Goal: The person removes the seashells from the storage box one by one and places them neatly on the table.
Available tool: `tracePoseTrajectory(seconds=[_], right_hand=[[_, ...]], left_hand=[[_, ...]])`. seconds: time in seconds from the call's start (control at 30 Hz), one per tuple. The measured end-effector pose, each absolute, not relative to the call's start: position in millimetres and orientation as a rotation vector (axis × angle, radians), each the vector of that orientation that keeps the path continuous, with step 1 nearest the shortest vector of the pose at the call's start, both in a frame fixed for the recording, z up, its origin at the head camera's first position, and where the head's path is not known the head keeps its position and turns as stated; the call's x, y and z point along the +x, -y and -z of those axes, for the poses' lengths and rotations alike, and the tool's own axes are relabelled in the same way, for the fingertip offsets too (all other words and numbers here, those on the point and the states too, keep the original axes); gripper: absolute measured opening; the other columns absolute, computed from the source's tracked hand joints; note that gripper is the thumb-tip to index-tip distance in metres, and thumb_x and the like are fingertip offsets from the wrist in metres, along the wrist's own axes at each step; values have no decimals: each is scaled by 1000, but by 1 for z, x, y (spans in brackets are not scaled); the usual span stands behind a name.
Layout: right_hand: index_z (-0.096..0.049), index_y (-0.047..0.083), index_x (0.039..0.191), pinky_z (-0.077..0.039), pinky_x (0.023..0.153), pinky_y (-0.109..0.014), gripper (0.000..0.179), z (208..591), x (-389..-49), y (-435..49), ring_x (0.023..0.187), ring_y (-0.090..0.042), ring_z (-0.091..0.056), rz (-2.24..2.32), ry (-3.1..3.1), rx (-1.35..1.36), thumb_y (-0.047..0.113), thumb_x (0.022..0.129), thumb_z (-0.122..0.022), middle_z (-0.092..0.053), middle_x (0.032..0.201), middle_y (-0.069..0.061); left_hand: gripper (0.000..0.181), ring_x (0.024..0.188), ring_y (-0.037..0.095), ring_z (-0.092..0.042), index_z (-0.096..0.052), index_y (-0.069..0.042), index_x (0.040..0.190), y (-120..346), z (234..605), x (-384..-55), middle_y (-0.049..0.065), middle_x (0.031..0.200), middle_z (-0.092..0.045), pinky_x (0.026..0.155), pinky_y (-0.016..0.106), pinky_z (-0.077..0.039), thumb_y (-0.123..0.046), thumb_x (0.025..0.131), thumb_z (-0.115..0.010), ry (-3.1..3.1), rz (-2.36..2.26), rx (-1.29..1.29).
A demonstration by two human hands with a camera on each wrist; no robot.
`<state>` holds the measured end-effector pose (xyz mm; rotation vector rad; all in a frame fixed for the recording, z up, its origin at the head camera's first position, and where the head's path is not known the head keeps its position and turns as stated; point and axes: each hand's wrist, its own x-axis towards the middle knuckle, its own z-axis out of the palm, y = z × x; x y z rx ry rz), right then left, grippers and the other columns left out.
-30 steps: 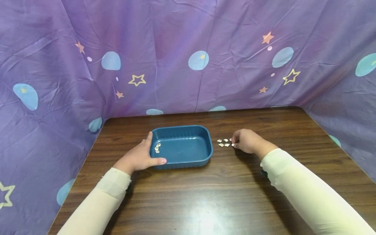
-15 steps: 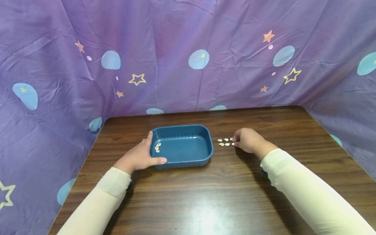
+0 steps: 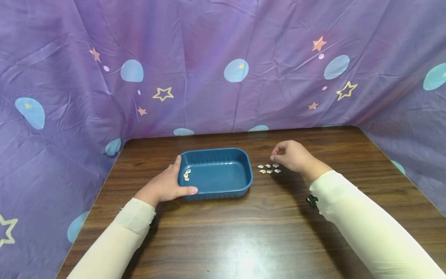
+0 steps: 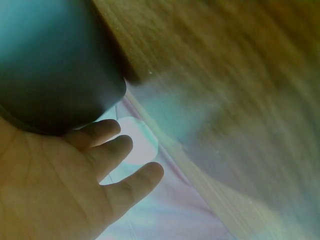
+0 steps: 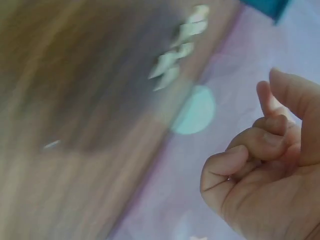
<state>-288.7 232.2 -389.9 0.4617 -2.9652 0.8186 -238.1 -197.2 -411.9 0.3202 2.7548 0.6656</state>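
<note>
Brown tabletop (image 3: 195,236), pale pieces (image 3: 186,176) in blue bin (image 3: 219,177), left hand (image 3: 165,186) spread against it, right hand (image 3: 292,156) curled.

And up comes the right hand (image 3: 294,157), off the small white pieces and away toward the far side and a touch left, fingertips now apart from them! Out from behind those fingers come the two rightmost, the far-right white piece (image 3: 275,166) and the near-right white piece (image 3: 277,171), both uncovered, while the dark object (image 3: 312,200) under the right cuff (image 3: 324,190) shows more plainly.
</note>
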Motion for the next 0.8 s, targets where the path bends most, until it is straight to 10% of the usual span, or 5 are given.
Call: tracePoseTrajectory(seconds=[0.8], right_hand=[[-75, 13, 102, -44, 62, -29, 13, 372, -286, -74, 62, -12, -50, -1047, 2858, 786, 22, 95, -81, -53, 67, 3]], left_hand=[[138, 155, 52, -26, 9, 0, 167, 198, 412, -239, 36, 169, -16, 122, 66, -31, -72, 84, -75, -2745, -701, 338]])
